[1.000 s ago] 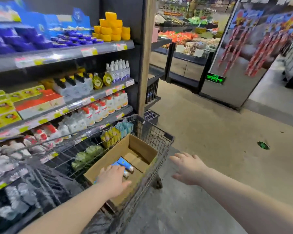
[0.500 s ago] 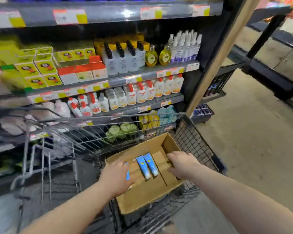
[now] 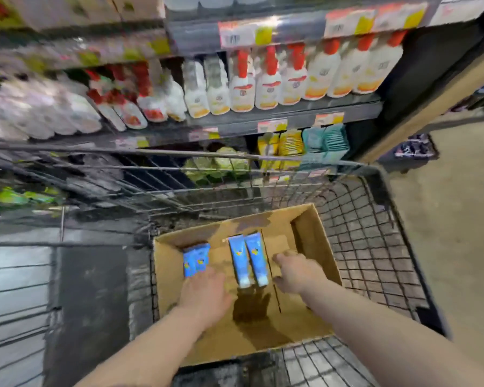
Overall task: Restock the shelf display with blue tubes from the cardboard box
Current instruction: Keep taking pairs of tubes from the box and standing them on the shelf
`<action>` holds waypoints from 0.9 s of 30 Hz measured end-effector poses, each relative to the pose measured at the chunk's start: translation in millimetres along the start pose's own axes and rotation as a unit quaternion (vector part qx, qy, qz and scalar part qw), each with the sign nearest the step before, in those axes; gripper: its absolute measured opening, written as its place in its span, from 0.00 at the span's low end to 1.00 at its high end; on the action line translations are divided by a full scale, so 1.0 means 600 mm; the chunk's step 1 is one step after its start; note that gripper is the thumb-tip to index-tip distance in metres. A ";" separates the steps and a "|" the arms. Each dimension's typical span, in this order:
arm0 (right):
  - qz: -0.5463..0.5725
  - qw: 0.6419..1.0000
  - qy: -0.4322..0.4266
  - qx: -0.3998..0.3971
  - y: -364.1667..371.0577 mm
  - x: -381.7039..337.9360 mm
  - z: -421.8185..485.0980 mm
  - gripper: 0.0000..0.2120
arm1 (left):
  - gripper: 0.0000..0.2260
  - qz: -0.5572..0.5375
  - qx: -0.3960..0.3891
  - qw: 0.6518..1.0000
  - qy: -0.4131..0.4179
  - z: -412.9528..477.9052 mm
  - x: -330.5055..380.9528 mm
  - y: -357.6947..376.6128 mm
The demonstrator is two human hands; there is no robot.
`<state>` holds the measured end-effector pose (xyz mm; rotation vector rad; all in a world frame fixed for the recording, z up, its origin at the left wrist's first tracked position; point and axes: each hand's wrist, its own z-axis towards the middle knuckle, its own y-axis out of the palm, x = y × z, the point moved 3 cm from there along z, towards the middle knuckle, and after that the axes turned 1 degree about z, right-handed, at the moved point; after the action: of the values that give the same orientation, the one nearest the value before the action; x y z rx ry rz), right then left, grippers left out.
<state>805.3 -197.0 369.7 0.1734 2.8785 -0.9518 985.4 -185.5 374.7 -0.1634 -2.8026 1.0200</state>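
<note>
An open brown cardboard box (image 3: pixel 313 241) sits in a black wire shopping cart (image 3: pixel 375 233), and both hands are down inside it. The left hand (image 3: pixel 204 289) is knuckles up, with its fingers bent over the near ends of one pair of flat blue plastic tubes (image 3: pixel 196 258). These stick out straight ahead of it. It touches them, but I cannot tell whether it pinches them. The right hand (image 3: pixel 296 272) is loosely spread, holds nothing and is low in the box. A second pair of blue tubes (image 3: pixel 248 258) lies just beside its inner side, between the two hands and apart from both. All tubes lie flat, long axis running away from the person, roughly in line with the forearms. The second pair has its white caps at the near end. The right hand is the nearer to that pair, so a short inward reach would likely do. Each tube shows a yellow-orange mark, but the lettering is too blurred to read. The shelf price tags (image 3: pixel 271 125) beyond the hands are equally unreadable.
</note>
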 end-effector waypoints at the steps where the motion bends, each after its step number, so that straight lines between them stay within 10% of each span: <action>1: 0.010 1.000 0.000 -0.005 0.008 0.002 0.021 0.22 | 0.19 -0.018 -0.009 1.000 -0.012 0.021 0.001 0.014; 27: 0.273 0.957 0.076 0.054 0.164 -0.002 0.217 0.20 | 0.15 -0.404 0.043 0.891 -0.204 0.257 0.013 0.185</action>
<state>828.9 -196.5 208.3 1.0274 2.6557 -1.0058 955.2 -197.0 187.3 1.2489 -2.6593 1.0046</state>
